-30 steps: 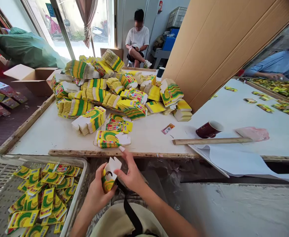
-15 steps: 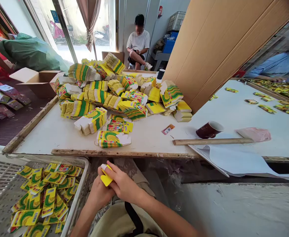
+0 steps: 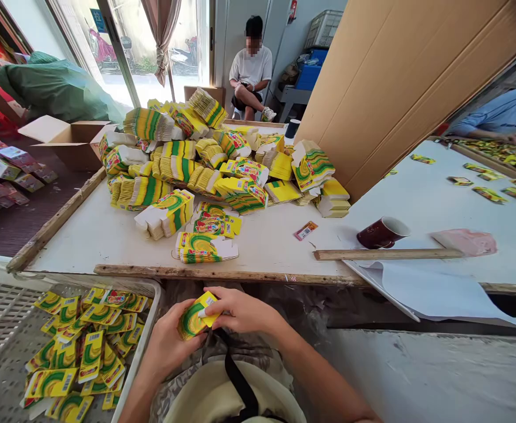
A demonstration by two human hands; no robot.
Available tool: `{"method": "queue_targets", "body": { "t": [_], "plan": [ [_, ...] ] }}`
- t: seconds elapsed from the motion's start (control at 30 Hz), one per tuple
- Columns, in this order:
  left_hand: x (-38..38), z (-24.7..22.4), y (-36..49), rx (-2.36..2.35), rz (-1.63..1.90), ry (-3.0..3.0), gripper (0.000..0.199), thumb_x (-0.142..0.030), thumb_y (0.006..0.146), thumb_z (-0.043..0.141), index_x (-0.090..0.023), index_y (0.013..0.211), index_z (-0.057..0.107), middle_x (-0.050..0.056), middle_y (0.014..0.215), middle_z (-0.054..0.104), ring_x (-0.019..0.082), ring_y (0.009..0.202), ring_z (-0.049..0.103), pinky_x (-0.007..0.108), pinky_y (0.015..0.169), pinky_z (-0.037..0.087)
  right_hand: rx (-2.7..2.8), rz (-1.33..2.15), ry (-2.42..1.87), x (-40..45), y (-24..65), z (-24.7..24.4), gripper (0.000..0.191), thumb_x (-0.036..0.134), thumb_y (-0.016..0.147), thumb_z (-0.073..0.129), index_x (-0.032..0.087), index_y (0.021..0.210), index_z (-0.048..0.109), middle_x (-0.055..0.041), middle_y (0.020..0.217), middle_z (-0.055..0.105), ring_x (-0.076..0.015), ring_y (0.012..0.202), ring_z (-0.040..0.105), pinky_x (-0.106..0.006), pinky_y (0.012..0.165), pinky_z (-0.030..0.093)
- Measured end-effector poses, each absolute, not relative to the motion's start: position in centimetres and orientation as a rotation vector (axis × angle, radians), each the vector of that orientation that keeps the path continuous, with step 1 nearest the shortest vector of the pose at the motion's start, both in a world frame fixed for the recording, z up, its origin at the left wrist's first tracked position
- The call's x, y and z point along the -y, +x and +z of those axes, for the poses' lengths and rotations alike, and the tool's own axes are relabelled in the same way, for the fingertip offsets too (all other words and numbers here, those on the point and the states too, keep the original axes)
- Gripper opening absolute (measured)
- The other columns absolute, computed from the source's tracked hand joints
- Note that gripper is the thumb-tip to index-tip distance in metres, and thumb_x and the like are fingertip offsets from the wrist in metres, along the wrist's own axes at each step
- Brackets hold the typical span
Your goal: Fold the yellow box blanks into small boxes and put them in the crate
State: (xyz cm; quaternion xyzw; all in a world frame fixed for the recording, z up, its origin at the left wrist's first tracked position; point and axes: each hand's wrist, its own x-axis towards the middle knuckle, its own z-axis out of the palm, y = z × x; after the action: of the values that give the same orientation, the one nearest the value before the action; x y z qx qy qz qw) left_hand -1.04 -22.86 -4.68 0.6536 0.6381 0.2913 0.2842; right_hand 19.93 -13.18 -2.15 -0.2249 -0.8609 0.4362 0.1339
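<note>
Between my two hands is a small yellow and green carton (image 3: 191, 320), held above my lap in front of the table edge. My left hand (image 3: 172, 338) grips it from the left side. My right hand (image 3: 240, 311) pinches its right end, near a white flap. On the table just beyond lies a short stack of flat cartons (image 3: 200, 248) in the same print. Behind it rises a large heap of bundled flat cartons (image 3: 174, 158). To my left, a white plastic crate (image 3: 154, 294) holds many folded cartons (image 3: 91, 355).
A wooden strip (image 3: 390, 254), a tipped dark red mug (image 3: 381, 232), a small sachet (image 3: 306, 230) and white sheeting (image 3: 434, 291) lie at right. A cardboard panel (image 3: 398, 76) leans beyond. One person (image 3: 252, 67) sits at the back; another's sleeve (image 3: 491, 114) shows at right.
The carton has turned so its printed broad face shows, where before mostly a yellow flap was visible. My hands have moved slightly apart around it. The view has shifted a little.
</note>
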Motion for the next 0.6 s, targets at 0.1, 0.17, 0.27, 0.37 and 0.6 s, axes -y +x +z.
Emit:
{"method": "queue_targets", "body": {
  "t": [0.1, 0.17, 0.27, 0.37, 0.6],
  "plan": [
    [22.5, -4.2, -0.3, -1.714, 0.773, 1.785, 0.050, -0.027, 0.070, 0.072, -0.022, 0.118, 0.059, 0.006, 0.108, 0.072, 0.025, 0.094, 0.070, 0.036, 0.081, 0.058, 2.333, 1.282, -0.840, 13.4, 19.0, -2.6, 0.023, 0.019, 0.067, 0.085, 0.019, 0.089, 0.079, -0.0145, 0.129, 0.064, -0.0302, 0.122, 0.061, -0.040, 0.099, 0.049],
    [22.4, -4.0, -0.1, -1.761, 0.790, 1.788, 0.051, -0.027, 0.070, 0.071, -0.021, 0.118, 0.058, 0.008, 0.109, 0.071, 0.026, 0.096, 0.070, 0.037, 0.083, 0.057, 2.196, 1.293, -0.930, 14.0, 18.0, -2.9, 0.024, 0.016, 0.064, 0.086, 0.019, 0.087, 0.078, -0.0139, 0.130, 0.064, -0.0282, 0.120, 0.062, -0.039, 0.099, 0.049],
    [22.8, -4.0, -1.1, -1.798, 0.770, 1.770, 0.051, -0.031, 0.073, 0.069, -0.021, 0.122, 0.056, 0.009, 0.114, 0.070, 0.026, 0.101, 0.069, 0.037, 0.087, 0.056, 2.152, 1.327, -0.821, 14.7, 17.1, -2.9, 0.036, 0.019, 0.070, 0.083, 0.019, 0.105, 0.074, -0.0169, 0.144, 0.053, -0.0280, 0.131, 0.053, -0.041, 0.106, 0.044],
    [24.0, -3.9, -4.9, -1.857, 0.707, 1.744, 0.055, -0.044, 0.078, 0.065, -0.019, 0.126, 0.054, 0.011, 0.119, 0.068, 0.028, 0.106, 0.067, 0.040, 0.090, 0.055, 2.119, 1.282, -0.651, 13.3, 17.6, -2.1, 0.061, 0.032, 0.073, 0.083, 0.021, 0.129, 0.062, -0.0166, 0.149, 0.048, -0.0284, 0.137, 0.047, -0.044, 0.112, 0.040],
    [26.9, -3.0, -13.8, -2.742, 0.742, 1.615, 0.100, -0.074, 0.074, 0.055, -0.004, 0.145, 0.037, 0.030, 0.139, 0.051, 0.049, 0.128, 0.048, 0.066, 0.103, 0.040, 1.951, 0.836, -1.304, 1.4, 20.5, -1.1, 0.031, 0.024, 0.090, 0.059, 0.016, 0.120, 0.063, -0.0120, 0.119, 0.069, -0.0211, 0.105, 0.068, -0.035, 0.093, 0.053]
  ]
}}
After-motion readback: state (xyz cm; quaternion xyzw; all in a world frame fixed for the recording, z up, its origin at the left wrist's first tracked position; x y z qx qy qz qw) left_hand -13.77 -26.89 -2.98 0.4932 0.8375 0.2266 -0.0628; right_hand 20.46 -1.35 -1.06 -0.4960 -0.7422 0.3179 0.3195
